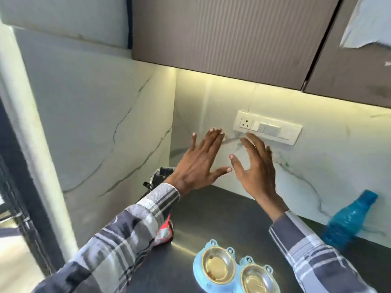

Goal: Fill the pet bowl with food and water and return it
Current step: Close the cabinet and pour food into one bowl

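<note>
A light blue double pet bowl (198,269) with two shiny metal cups stands on the dark counter at the bottom of the view. Both cups look nearly empty, with a few crumbs in the left one. My left hand (198,163) is raised above the counter with its fingers spread and straight, holding nothing. My right hand (256,163) is raised beside it, fingers also spread and empty. A blue plastic water bottle (349,220) stands at the right against the wall. A red and dark food pouch (166,229) lies on the counter at the left, partly hidden by my left sleeve.
The dark counter (222,214) runs into a corner of white marble walls. A white switch and socket plate (267,127) sits on the back wall behind my fingers. Brown upper cabinets (222,39) hang overhead. A dark door frame (19,187) stands at the left.
</note>
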